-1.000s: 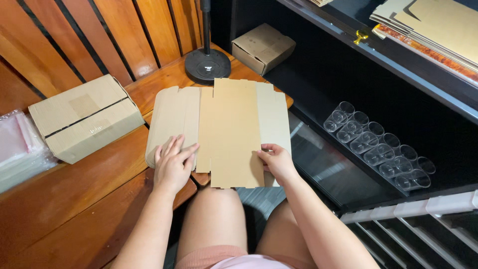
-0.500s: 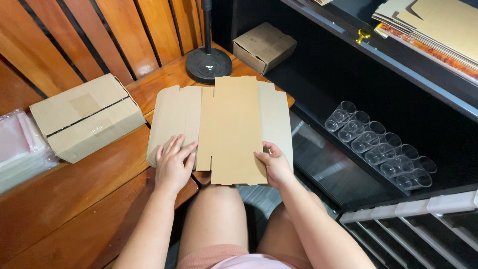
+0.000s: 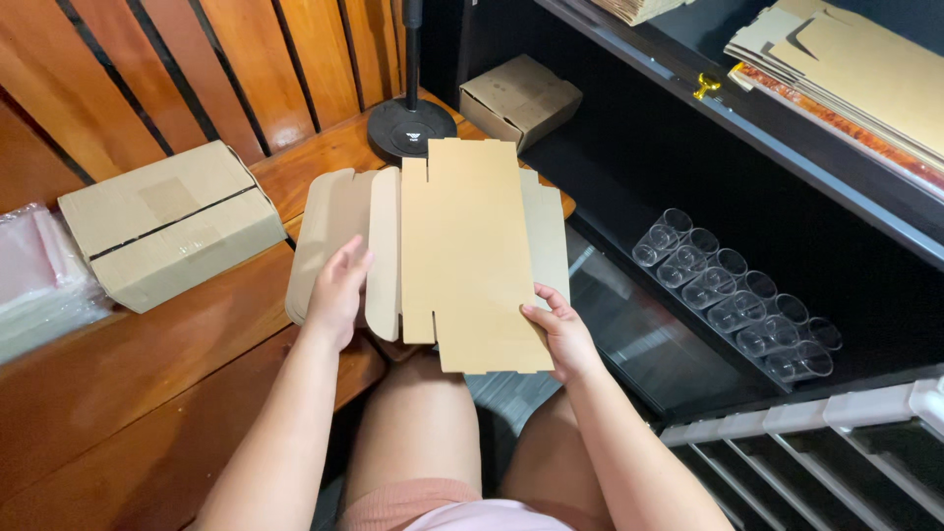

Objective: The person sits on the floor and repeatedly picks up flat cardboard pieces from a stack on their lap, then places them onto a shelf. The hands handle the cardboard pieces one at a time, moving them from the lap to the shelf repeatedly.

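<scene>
Left hand, fingers curled around the side flap, and right hand, pinching the lower right edge, hold the flat cardboard box blank level over the wooden bench, steadying both sides.

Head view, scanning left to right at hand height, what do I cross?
Clear plastic bags → taped cardboard box → left hand → flat cardboard blank → right hand → row of clear cups.
</scene>
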